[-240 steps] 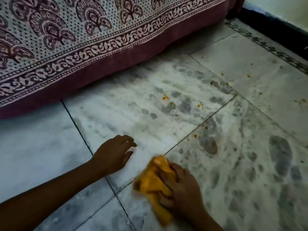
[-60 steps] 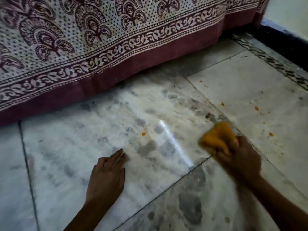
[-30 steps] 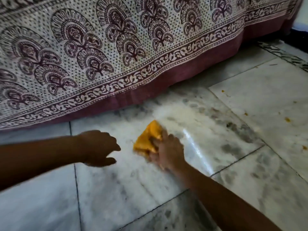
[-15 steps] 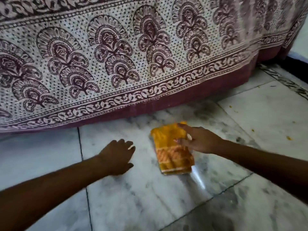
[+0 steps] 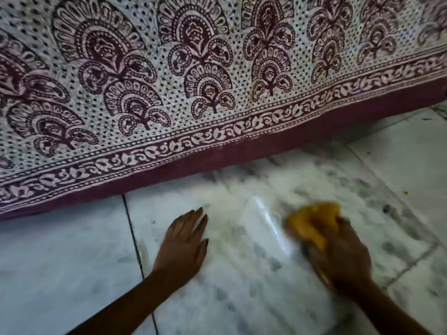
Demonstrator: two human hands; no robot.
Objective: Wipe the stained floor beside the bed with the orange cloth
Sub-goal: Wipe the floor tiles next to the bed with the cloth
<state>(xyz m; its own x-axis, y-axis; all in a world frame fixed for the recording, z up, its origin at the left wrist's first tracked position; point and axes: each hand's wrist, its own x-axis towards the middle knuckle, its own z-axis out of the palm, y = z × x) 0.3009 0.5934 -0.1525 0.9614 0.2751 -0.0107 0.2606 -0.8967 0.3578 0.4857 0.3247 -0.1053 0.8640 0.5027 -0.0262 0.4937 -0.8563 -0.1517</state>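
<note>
The orange cloth (image 5: 312, 222) is bunched up on the marble floor (image 5: 242, 274), a little in front of the bed's hanging cover. My right hand (image 5: 338, 255) grips the cloth and presses it down on the tile; both are blurred by motion. My left hand (image 5: 183, 243) lies flat on the floor to the left of the cloth, fingers straight and pointing towards the bed. Grey smudges mark the tile around and to the right of the cloth. A wet glossy streak (image 5: 268, 221) runs between the two hands.
The bed's patterned maroon and white cover (image 5: 193, 93) hangs down to the floor across the whole back. A small orange crumb (image 5: 406, 192) lies on the tile at the far right. Dark tile joints (image 5: 135, 243) cross the floor.
Half a second ago the cloth lay flat with my right fingers at its edge; now it is bunched in my right hand further right. My left hand has flattened onto the floor.
</note>
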